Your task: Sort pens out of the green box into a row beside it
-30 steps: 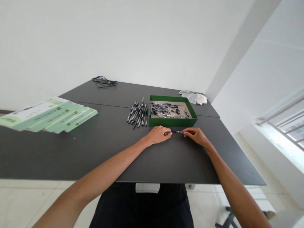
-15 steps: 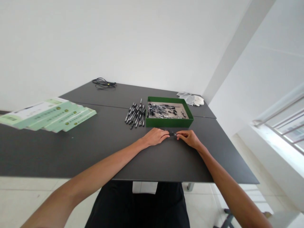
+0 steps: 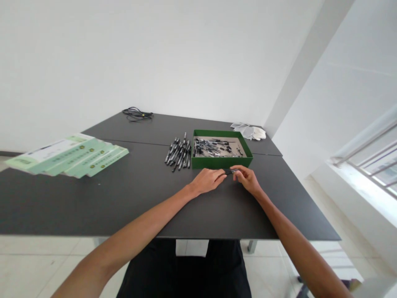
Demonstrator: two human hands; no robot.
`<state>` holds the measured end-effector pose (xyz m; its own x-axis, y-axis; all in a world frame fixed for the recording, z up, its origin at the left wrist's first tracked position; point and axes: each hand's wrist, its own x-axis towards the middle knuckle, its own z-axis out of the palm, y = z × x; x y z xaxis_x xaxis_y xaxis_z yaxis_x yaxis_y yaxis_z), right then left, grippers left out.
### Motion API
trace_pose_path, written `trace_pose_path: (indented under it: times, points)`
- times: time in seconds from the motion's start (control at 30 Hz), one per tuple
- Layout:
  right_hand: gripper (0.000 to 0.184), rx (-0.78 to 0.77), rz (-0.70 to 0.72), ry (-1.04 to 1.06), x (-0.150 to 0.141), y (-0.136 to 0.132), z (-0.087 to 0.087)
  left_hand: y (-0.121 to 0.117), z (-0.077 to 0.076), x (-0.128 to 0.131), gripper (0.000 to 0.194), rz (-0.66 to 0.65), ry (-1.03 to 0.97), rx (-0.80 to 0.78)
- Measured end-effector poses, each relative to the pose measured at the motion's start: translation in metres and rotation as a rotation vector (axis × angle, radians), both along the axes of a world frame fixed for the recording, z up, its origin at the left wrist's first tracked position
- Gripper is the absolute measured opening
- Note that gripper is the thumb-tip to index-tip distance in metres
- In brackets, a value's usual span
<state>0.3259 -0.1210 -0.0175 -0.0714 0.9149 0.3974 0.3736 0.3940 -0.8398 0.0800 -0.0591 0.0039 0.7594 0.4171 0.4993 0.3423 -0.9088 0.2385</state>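
Note:
A slim black-and-clear pen [image 3: 230,171] lies between my two hands, just in front of the green box [image 3: 221,163]. My left hand [image 3: 208,181] is closed round the pen's left end, palm down over the table. At the other end, my right hand [image 3: 246,179] has its fingers bent about the pen, the forefinger above and the thumb below. Both ends of the pen are partly hidden by fingers. Inside the box lie many loose pen parts [image 3: 214,145], dark and clear. Left of the box is a heap of pens [image 3: 179,153].
Green-and-white packs [image 3: 71,155] lie fanned out at the left of the dark table [image 3: 130,207]. A coiled black cable [image 3: 136,113] rests at the back left, and white gloves [image 3: 249,131] are at the back right near the wall.
The right hand's fingers have shifted along the pen, with the forefinger now stretched over it. The pen is tilted slightly upward to the right. The view has moved a little.

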Motion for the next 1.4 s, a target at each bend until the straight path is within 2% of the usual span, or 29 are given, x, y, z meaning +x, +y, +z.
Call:
trace_pose_path:
  times: [0.07, 0.13, 0.23, 0.33, 0.43, 0.57, 0.67, 0.83, 1.13, 1.27, 1.4]
  points:
    - [0.056, -0.006, 0.054, 0.027, 0.0, 0.001, 0.001, 0.003, 0.011, -0.006, 0.034, 0.0, -0.109, -0.02]
    - [0.056, -0.028, 0.075, -0.009, 0.0, 0.001, 0.002, 0.013, 0.021, -0.021, 0.036, 0.055, -0.285, -0.065]
    - [0.048, -0.072, 0.054, -0.084, 0.001, 0.0, 0.004, 0.044, 0.031, -0.05, 0.041, 0.279, -0.599, -0.068]
    - [0.045, -0.084, 0.047, -0.135, 0.001, 0.0, 0.004, 0.079, 0.03, -0.076, 0.042, 0.529, -0.792, -0.037]
    - [0.044, -0.096, 0.048, -0.158, 0.001, 0.0, 0.005, 0.105, 0.017, -0.09, 0.036, 0.654, -0.78, -0.031]
    - [0.044, -0.109, 0.053, -0.164, 0.002, -0.001, 0.006, 0.117, 0.0, -0.094, 0.037, 0.657, -0.709, -0.076]
    - [0.045, -0.097, 0.051, -0.18, 0.002, -0.002, 0.008, 0.118, -0.006, -0.093, 0.042, 0.653, -0.698, -0.121]
    - [0.046, -0.087, 0.051, -0.216, 0.004, -0.001, 0.008, 0.117, -0.003, -0.093, 0.042, 0.623, -0.711, -0.134]
    - [0.048, -0.076, 0.065, -0.236, 0.005, -0.001, 0.01, 0.11, 0.002, -0.088, 0.025, 0.621, -0.725, -0.13]
    - [0.049, -0.077, 0.056, -0.249, 0.005, -0.002, 0.012, 0.1, 0.005, -0.08, 0.021, 0.505, -0.706, -0.09]
    - [0.05, -0.089, 0.05, -0.247, 0.005, -0.002, 0.014, 0.073, 0.016, -0.067, 0.022, 0.31, -0.618, -0.048]
